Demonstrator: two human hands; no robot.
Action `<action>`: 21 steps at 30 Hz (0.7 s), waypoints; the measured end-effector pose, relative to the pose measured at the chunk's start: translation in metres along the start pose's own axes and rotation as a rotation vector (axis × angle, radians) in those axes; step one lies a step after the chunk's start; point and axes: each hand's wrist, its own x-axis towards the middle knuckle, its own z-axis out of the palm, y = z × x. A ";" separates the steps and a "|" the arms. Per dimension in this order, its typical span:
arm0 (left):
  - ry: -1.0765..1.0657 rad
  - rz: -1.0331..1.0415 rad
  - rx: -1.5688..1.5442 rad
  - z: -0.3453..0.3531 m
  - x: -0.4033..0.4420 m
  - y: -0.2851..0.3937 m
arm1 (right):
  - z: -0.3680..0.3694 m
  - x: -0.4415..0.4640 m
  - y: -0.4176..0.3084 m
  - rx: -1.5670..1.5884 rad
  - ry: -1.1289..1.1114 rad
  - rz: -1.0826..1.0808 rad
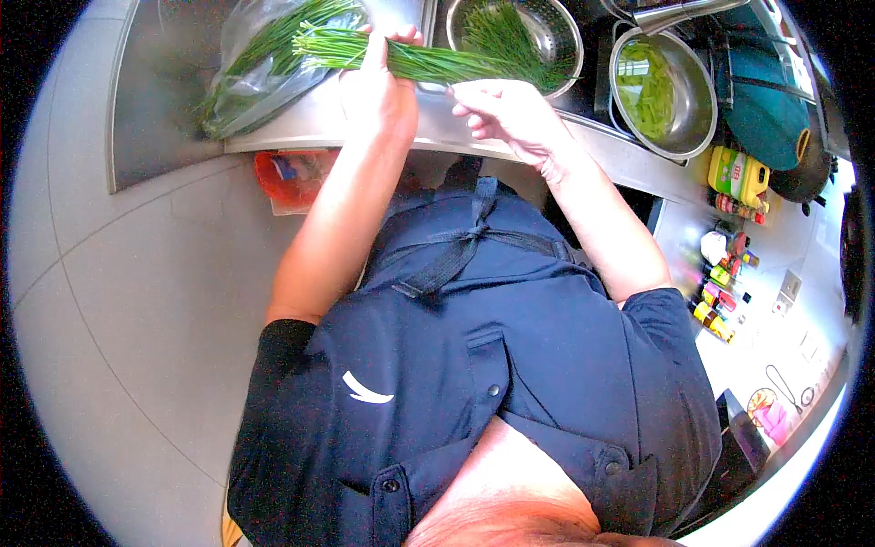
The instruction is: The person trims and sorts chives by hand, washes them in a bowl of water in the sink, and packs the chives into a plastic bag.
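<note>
A bunch of long, thin green stalks point(437, 62) stretches across the counter's front, its right end over a perforated metal colander point(567, 38) that holds more of the greens. My left hand point(381, 77) is wrapped round the bunch near its left part. Beside the lower edge of the bunch is my right hand point(497, 111), its thumb and index finger pinched together at the stalks; whatever is between them is too small to name. More green stalks lie in a clear plastic bag point(264, 77) at the left.
A metal bowl point(697, 100) with pale green pieces in liquid stands right of the colander, under a faucet point(684, 14). Farther right are a yellow oil jug point(738, 175) and several bottles. An orange-red container point(290, 178) sits below the counter edge point(456, 144).
</note>
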 end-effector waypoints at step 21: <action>0.014 0.002 -0.034 -0.002 -0.002 0.004 | 0.006 0.006 0.018 0.124 -0.069 0.104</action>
